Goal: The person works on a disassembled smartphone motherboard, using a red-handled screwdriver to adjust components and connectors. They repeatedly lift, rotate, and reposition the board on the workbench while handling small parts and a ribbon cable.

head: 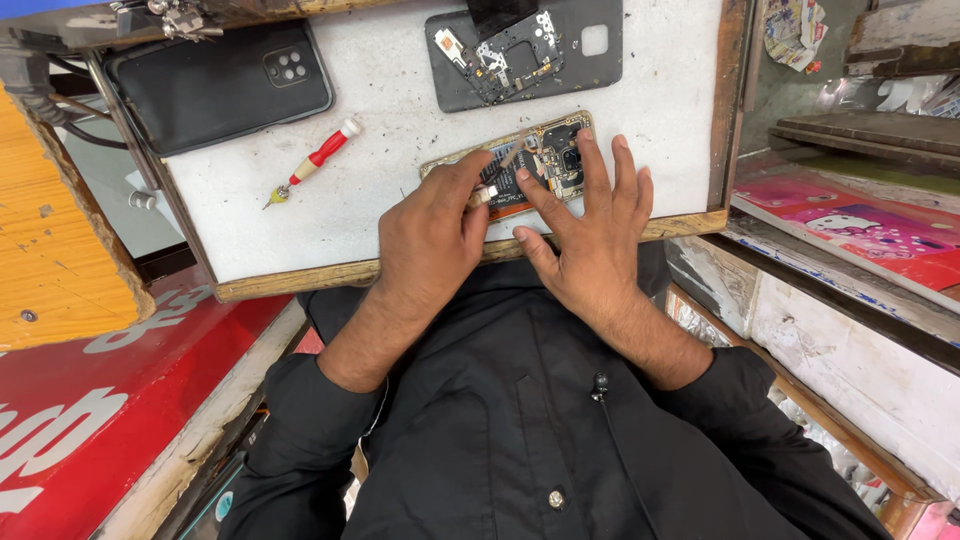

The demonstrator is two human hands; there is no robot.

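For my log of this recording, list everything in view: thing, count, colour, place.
Opened phone: 1, dark with a gold rim, front of the white work board, under both hands.
Phone back cover with inner parts: 1, dark grey, far side of the board.
Phone in case: 1, black, far left, camera side up.
Screwdriver: 1, red and white handle, left of the opened phone, untouched.
Work board: 1, white with a wooden frame.
Signboard: 1, red with white lettering, lower left.
Printed sheet: 1, pink and red, right.
Left hand: fingertips on the opened phone; whether its grip holds a thin tool I cannot tell.
Right hand: fingers spread flat on the opened phone.
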